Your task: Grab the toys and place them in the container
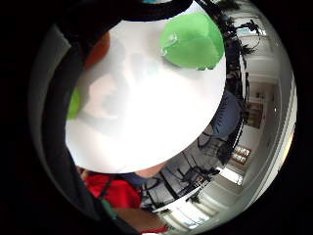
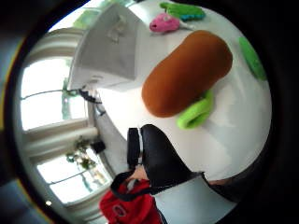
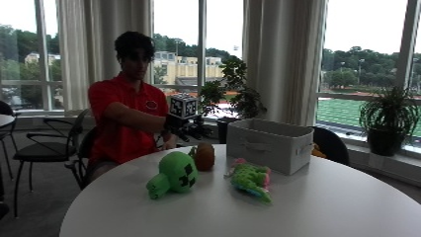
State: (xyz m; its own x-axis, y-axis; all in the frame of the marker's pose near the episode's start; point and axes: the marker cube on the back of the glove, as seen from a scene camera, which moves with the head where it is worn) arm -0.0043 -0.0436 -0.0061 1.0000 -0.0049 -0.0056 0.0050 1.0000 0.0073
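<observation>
Plush cloth toys (soft, matt) on smooth table.

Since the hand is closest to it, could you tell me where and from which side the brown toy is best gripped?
Probably across the middle of the brown toy, coming down from above. It is a smooth rounded oval with no handle, so fingers can wrap its narrower width. The gloved hand hovers just above it, and the green block toy crowds its near side, leaving the top freest.
</observation>
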